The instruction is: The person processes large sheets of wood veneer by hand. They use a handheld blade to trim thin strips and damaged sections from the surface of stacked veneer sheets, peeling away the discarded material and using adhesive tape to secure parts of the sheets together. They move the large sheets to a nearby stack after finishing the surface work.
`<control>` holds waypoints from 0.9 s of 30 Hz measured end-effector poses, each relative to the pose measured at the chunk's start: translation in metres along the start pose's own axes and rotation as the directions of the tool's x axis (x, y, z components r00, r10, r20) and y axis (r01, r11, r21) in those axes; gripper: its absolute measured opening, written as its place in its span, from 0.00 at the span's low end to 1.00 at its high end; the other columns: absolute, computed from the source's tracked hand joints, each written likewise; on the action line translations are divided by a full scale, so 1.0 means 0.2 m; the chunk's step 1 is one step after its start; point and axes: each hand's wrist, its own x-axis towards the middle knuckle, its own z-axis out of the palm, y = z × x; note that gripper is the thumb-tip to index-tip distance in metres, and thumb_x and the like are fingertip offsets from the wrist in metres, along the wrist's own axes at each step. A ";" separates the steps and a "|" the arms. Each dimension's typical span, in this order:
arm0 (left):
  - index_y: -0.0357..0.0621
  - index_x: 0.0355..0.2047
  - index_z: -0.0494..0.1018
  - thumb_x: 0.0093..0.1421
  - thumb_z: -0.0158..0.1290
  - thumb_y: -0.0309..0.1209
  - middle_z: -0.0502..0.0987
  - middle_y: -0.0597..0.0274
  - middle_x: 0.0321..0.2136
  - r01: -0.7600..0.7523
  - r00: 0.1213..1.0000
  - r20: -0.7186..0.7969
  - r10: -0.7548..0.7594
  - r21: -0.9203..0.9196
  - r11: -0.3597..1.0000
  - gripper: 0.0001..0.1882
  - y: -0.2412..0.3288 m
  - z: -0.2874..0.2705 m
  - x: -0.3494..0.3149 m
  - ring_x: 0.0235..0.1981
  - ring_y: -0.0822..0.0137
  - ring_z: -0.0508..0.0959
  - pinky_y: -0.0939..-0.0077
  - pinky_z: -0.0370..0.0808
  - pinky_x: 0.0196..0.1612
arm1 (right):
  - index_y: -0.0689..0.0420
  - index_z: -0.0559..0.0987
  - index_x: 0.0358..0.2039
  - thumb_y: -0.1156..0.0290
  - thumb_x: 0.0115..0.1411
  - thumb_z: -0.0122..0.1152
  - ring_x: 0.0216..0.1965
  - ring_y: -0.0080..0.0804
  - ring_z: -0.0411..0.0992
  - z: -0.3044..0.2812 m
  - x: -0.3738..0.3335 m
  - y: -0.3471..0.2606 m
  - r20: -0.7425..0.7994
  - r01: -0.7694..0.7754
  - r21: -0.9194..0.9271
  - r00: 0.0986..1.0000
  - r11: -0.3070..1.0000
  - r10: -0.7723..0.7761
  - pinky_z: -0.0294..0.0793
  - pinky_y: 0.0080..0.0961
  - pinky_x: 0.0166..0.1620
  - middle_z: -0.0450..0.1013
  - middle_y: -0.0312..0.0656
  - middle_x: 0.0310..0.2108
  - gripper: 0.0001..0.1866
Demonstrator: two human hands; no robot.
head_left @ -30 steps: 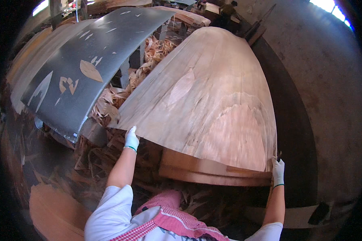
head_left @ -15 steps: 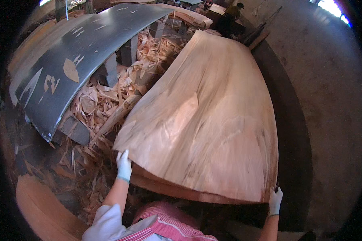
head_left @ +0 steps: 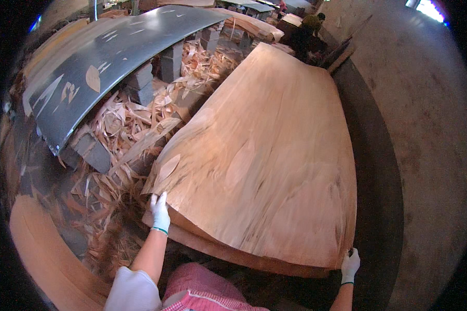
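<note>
A wide, pale tan sheet of wood veneer (head_left: 275,155) with dark streaks lies over a stack of veneer (head_left: 207,239), whose edge shows below it. At the sheet's near left corner my left hand (head_left: 160,213), in a white glove, has its fingers closed on the edge. My right hand (head_left: 350,267), also gloved, is closed at the near right corner. A small dark object (head_left: 351,252) sticks out from its fingers; its kind is too small to make out. A loose leaf-shaped flake (head_left: 169,166) rests on the sheet near my left hand.
Veneer scraps (head_left: 122,122) lie heaped left of the stack, among grey blocks (head_left: 93,150). A dark panel (head_left: 124,46) stands on blocks at the far left. A curved veneer piece (head_left: 41,249) is at near left. Another person (head_left: 311,26) is at the back. Concrete floor (head_left: 430,129) runs along the right.
The near edge of the sheet has come down and lies flatter, with my right hand slightly lower. More of the stack's edge shows under the left corner. The whole view has shifted a little.
</note>
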 end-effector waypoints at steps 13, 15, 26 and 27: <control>0.37 0.60 0.62 0.60 0.52 0.26 0.69 0.56 0.56 -0.058 0.989 -0.137 0.052 -0.043 0.997 0.27 -0.41 -0.07 -0.22 0.55 0.62 0.69 0.70 0.63 0.60 | 0.61 0.69 0.53 0.67 0.60 0.60 0.37 0.52 0.76 0.54 0.12 0.33 0.043 -0.031 -0.085 0.998 0.996 0.035 0.74 0.44 0.39 0.77 0.53 0.37 0.22; 0.40 0.56 0.66 0.60 0.53 0.28 0.71 0.56 0.53 0.017 0.977 -0.209 -0.028 -0.054 0.998 0.24 -0.29 -0.06 -0.22 0.52 0.62 0.71 0.68 0.68 0.56 | 0.61 0.69 0.52 0.66 0.60 0.60 0.35 0.51 0.76 0.54 0.10 0.28 0.047 -0.030 -0.125 0.998 0.992 0.037 0.74 0.44 0.39 0.77 0.53 0.36 0.22; 0.36 0.45 0.75 0.58 0.57 0.35 0.77 0.58 0.44 0.084 0.983 -0.165 -0.077 0.036 0.996 0.18 -0.80 -0.24 -0.11 0.45 0.65 0.74 0.69 0.69 0.51 | 0.58 0.67 0.55 0.54 0.66 0.48 0.43 0.56 0.73 0.79 0.14 0.30 0.154 -0.029 -0.269 0.985 0.963 0.073 0.72 0.46 0.43 0.75 0.55 0.45 0.24; 0.38 0.44 0.76 0.58 0.58 0.35 0.77 0.59 0.43 0.228 0.947 -0.221 -0.233 -0.047 0.973 0.17 -0.86 -0.24 -0.13 0.43 0.66 0.75 0.69 0.71 0.48 | 0.58 0.66 0.56 0.54 0.66 0.48 0.43 0.56 0.73 0.80 0.15 0.37 0.147 -0.033 -0.312 0.986 0.950 0.082 0.72 0.46 0.43 0.75 0.55 0.45 0.25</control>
